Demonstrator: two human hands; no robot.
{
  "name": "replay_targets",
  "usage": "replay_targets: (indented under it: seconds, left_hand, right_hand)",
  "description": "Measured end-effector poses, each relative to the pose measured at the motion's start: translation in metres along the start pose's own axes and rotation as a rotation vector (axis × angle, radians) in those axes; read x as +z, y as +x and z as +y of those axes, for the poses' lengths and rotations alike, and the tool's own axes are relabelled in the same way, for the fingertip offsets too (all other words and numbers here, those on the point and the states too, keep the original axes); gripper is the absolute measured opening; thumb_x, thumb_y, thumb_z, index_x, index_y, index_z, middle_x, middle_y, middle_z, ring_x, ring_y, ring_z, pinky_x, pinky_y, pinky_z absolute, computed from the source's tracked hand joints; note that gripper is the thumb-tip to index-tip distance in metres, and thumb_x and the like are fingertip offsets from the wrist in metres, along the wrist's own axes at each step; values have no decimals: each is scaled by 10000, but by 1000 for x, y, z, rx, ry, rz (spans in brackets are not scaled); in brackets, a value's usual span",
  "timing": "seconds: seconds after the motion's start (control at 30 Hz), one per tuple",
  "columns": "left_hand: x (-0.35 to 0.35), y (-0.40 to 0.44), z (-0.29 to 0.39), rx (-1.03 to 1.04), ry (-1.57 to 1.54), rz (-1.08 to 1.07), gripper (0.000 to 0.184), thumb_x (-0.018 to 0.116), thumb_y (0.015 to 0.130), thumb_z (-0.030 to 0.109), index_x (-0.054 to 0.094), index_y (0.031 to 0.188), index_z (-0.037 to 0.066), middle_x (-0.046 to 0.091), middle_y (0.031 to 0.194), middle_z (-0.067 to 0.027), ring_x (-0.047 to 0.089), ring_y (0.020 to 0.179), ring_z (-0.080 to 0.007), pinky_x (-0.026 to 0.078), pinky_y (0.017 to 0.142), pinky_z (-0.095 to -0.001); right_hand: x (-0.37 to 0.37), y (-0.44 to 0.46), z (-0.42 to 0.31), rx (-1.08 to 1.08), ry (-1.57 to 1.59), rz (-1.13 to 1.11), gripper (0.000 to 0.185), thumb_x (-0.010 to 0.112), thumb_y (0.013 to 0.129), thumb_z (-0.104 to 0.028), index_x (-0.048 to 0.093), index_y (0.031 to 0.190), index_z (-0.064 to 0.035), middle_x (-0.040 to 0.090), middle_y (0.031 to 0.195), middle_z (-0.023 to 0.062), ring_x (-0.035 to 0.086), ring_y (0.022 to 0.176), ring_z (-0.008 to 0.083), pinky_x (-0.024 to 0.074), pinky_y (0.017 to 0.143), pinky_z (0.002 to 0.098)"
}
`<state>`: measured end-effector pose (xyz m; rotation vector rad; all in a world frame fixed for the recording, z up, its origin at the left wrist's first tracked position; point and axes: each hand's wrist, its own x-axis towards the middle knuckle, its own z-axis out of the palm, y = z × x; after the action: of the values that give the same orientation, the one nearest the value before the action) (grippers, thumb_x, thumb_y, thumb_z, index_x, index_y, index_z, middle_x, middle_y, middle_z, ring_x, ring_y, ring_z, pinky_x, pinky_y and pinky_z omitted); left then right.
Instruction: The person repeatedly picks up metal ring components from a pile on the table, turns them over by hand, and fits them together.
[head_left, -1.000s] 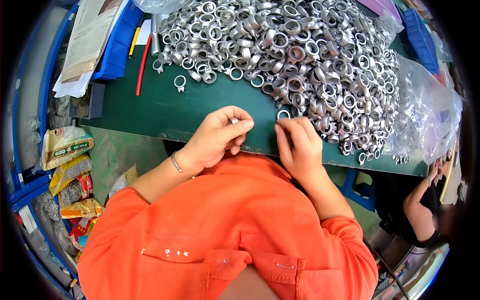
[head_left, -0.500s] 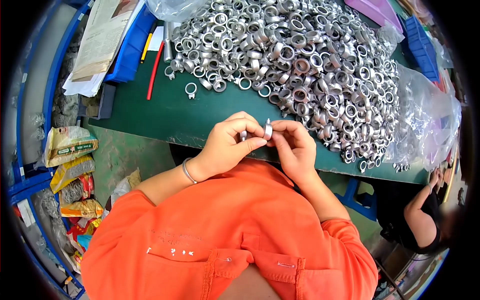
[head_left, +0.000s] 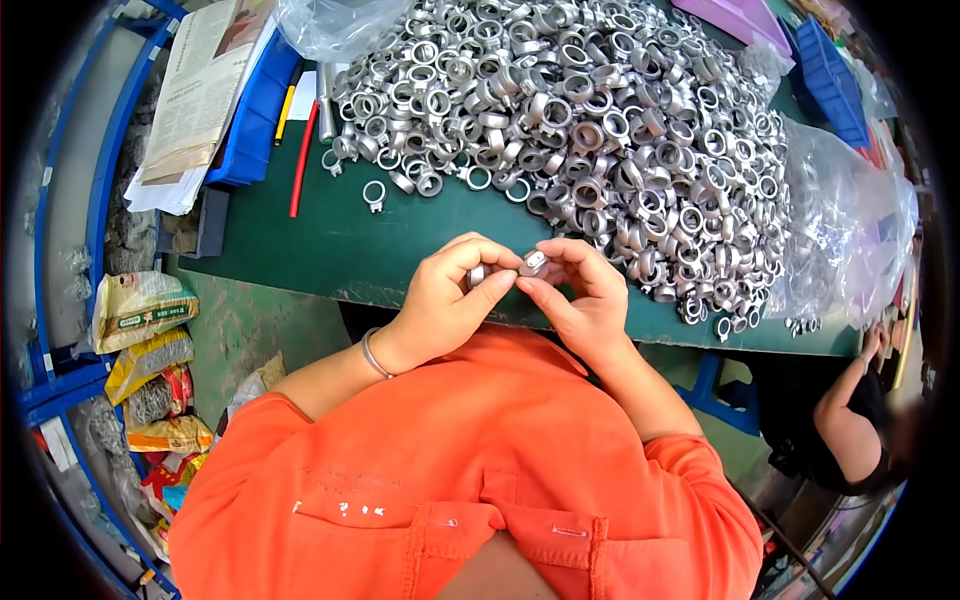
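My left hand (head_left: pixel 445 300) and my right hand (head_left: pixel 588 300) meet over the near edge of the green table. Between the right thumb and fingers is a small silvery metal ring (head_left: pixel 536 260), its lug with an oblong opening turned up towards me. The left thumb and forefinger tips touch or nearly touch its left side. Another silvery metal piece (head_left: pixel 477 273) shows inside the curled left fingers, mostly hidden. Beyond the hands spreads a big heap of similar lugged metal rings (head_left: pixel 590 130). One single ring (head_left: pixel 374 195) lies apart, left of the heap.
On the green table (head_left: pixel 320 235) lie a red stick (head_left: pixel 302 160), a yellow pen (head_left: pixel 284 115) and clear plastic bags (head_left: pixel 835 230). A blue bin (head_left: pixel 262 120) with papers stands left. Shelving and bags (head_left: pixel 145 310) are lower left. Another person's arm (head_left: pixel 845 420) is at right.
The ring in my right fingers has turned from edge-on, lug pointing away, to lug facing up. The left fingertips have shifted slightly left. The view has moved a little.
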<state>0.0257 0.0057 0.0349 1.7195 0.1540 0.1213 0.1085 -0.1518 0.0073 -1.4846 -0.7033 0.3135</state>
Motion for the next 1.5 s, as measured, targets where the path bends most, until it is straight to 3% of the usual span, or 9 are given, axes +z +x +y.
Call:
replay_targets:
  seconds: [0.2,0.33,0.4,0.53,0.73,1.0,1.1,1.27,1.5]
  left_hand:
    - [1,1,-4,-24,-64,15,136,557,880,49,581,997,-15,577,901,-39,525,756,-73,434,653,-200]
    - [-4,7,-8,-604,-907,-103,293,419,961,212,540,1094,-20,606,869,-67,607,716,-140,518,568,-246]
    - [-8,7,-13,-661,-1055,-228,249,455,946,213,551,1036,2,598,851,-59,600,699,-135,496,519,-224]
    - [-2,5,-8,-679,-859,-165,130,534,906,172,547,931,45,570,834,-38,582,717,-113,451,486,-188]
    - [0,8,-1,-580,-736,-82,113,575,879,115,551,958,37,561,832,-32,565,741,-105,468,532,-207]
    - [-5,10,3,-353,-572,-30,136,610,840,51,579,962,-1,569,802,-34,539,654,-89,433,508,-199]
    - [-4,7,-1,-226,-449,49,96,658,788,21,616,869,-9,569,840,-35,520,598,-64,435,506,-191]
    - [-5,2,6,-139,-243,45,78,657,772,-6,621,842,-11,547,880,-39,515,654,-72,430,544,-190]
    - [-2,1,2,34,-63,71,87,670,766,4,652,851,13,557,854,-21,498,680,-44,412,584,-188]
  right_hand:
    - [0,3,-9,-213,-298,42,265,703,716,24,599,959,4,575,847,97,598,676,157,494,564,241]
    - [1,10,-14,-444,-394,-97,246,711,682,-8,612,907,-2,577,800,86,576,638,216,477,529,276]
    - [-2,14,-17,-431,-316,-127,207,687,695,-16,615,890,-22,585,806,83,569,646,231,469,553,308]
    - [-24,46,-20,-497,-987,233,198,642,672,-23,615,865,-56,546,759,52,508,681,243,386,591,350]
    - [-29,56,-27,-350,-1194,162,202,640,665,-28,617,861,-67,541,767,48,500,679,242,373,587,348]
    - [-5,33,-21,-638,-581,-89,291,617,644,41,622,927,-26,568,805,74,552,675,234,443,572,309]
    - [-1,29,-21,-447,-417,50,269,572,729,131,597,959,-6,565,847,121,578,727,248,475,628,305]
    - [2,8,-11,329,394,-67,238,440,948,-113,504,1125,33,592,929,79,589,792,127,488,646,235]
    - [4,5,-14,394,452,-143,258,490,935,-154,508,1126,20,601,914,71,591,775,123,487,639,233]
